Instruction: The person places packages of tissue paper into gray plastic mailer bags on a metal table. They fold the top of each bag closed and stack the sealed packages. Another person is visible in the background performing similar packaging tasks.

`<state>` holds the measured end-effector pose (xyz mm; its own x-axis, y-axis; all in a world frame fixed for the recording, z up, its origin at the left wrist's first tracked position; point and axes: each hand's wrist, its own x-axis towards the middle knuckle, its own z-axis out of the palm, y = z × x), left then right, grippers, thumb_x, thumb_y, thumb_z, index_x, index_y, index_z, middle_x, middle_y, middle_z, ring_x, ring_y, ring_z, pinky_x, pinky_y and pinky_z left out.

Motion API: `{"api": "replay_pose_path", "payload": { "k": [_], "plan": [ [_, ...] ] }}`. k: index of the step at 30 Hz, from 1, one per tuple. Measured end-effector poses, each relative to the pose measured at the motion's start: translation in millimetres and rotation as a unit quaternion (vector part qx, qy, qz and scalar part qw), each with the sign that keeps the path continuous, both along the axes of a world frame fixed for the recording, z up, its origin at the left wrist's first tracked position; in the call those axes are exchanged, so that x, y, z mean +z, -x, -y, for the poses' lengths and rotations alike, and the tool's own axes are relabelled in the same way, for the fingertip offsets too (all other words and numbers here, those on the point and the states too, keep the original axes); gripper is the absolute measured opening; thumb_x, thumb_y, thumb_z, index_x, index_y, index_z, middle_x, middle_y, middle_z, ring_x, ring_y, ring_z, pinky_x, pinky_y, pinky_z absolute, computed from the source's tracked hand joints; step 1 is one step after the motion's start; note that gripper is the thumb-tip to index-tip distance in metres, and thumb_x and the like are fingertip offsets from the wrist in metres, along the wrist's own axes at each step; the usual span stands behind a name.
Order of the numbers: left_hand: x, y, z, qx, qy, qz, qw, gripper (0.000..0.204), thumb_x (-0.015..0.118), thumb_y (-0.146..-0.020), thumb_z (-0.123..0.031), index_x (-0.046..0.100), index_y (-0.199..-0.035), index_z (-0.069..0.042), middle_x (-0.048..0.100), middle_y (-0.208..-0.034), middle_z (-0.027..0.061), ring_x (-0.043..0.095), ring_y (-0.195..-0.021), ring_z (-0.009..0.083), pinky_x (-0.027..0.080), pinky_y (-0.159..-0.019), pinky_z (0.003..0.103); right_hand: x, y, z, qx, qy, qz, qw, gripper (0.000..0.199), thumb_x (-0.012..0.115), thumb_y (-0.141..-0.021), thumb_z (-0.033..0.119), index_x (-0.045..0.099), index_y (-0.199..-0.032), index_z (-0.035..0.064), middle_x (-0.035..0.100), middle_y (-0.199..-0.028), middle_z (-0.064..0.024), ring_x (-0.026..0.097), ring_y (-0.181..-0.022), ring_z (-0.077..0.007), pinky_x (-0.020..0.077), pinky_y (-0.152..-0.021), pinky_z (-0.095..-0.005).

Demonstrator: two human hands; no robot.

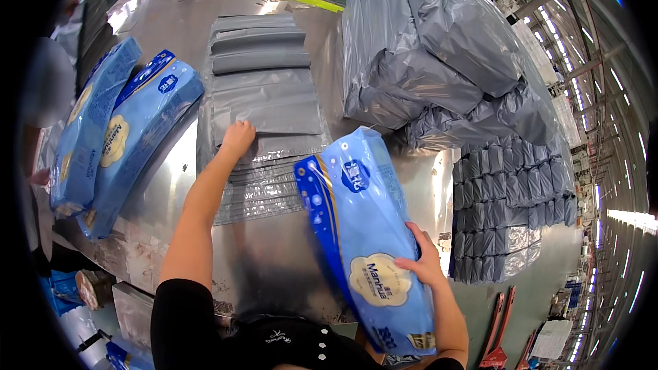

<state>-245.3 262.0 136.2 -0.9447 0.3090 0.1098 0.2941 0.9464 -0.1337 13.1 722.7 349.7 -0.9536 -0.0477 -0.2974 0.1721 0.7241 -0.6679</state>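
Observation:
A long blue plastic-wrapped pack [363,233], with a cream label and a dark blue side, is tilted at the table's near edge. My right hand [421,260] grips its right side, thumb over the front. My left hand [238,138] rests at the lower edge of the top grey plastic mailing bag [267,106], fingers pinched on it. Below that bag spreads a fanned stack of similar bags [264,195], their edges overlapping. Two more blue packs [147,116] lie side by side on the left of the table.
Bulging filled grey bags [439,41] are heaped at the back right. Beyond the right edge stands a tall stack of wrapped grey parcels [493,212]. Red forks of a pallet jack [498,329] show on the floor. Another person's hand [40,177] appears at the far left.

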Motion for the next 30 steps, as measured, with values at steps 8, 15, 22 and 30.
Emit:
{"api": "replay_pose_path", "payload": {
  "k": [8, 15, 22, 30],
  "plan": [
    [60.2, 8.8, 34.7, -0.013, -0.170, -0.076, 0.982, 0.017, 0.052, -0.090, -0.023, 0.047, -0.087, -0.007, 0.060, -0.074, 0.0130, 0.062, -0.067, 0.0348, 0.048, -0.057, 0.048, -98.3, 48.4, 73.5, -0.053, 0.448, 0.349, 0.822, 0.067, 0.065, -0.074, 0.035, 0.050, -0.127, -0.0027, 0.061, -0.114, -0.0167, 0.060, -0.103, -0.0225, 0.0494, -0.086, -0.0347],
    [71.8, 10.7, 99.4, -0.053, -0.054, -0.024, 0.997, 0.013, 0.052, -0.087, -0.020, 0.049, -0.090, -0.007, 0.057, -0.079, 0.0127, 0.064, -0.069, 0.0314, 0.051, -0.057, 0.041, -171.4, 124.4, 108.7, -0.105, 0.544, 0.353, 0.754, 0.058, 0.065, -0.079, 0.031, 0.051, -0.125, -0.0005, 0.063, -0.109, -0.0146, 0.064, -0.096, -0.0242, 0.0528, -0.082, -0.0368],
    [30.3, 54.7, 78.9, 0.028, -0.228, -0.099, 0.968, 0.016, 0.052, -0.082, -0.004, 0.047, -0.098, -0.003, 0.054, -0.092, 0.0203, 0.058, -0.086, 0.0369, 0.049, -0.073, 0.045, -196.6, 219.5, 155.1, -0.032, 0.107, 0.086, 0.990, 0.045, 0.056, -0.089, 0.034, 0.057, -0.120, 0.0019, 0.064, -0.111, -0.0167, 0.064, -0.097, -0.0263, 0.0495, -0.082, -0.0324],
    [-78.2, 103.2, 115.9, 0.091, -0.545, -0.074, 0.830, 0.045, 0.059, -0.081, -0.002, 0.045, -0.124, 0.000, 0.048, -0.124, 0.0131, 0.051, -0.113, 0.0280, 0.037, -0.098, 0.032, -213.5, 375.6, 227.1, 0.004, 0.136, -0.255, 0.957, 0.037, 0.065, -0.081, 0.018, 0.063, -0.115, 0.0043, 0.069, -0.097, -0.0157, 0.068, -0.083, -0.0259, 0.0510, -0.077, -0.0333]
  ]
}}
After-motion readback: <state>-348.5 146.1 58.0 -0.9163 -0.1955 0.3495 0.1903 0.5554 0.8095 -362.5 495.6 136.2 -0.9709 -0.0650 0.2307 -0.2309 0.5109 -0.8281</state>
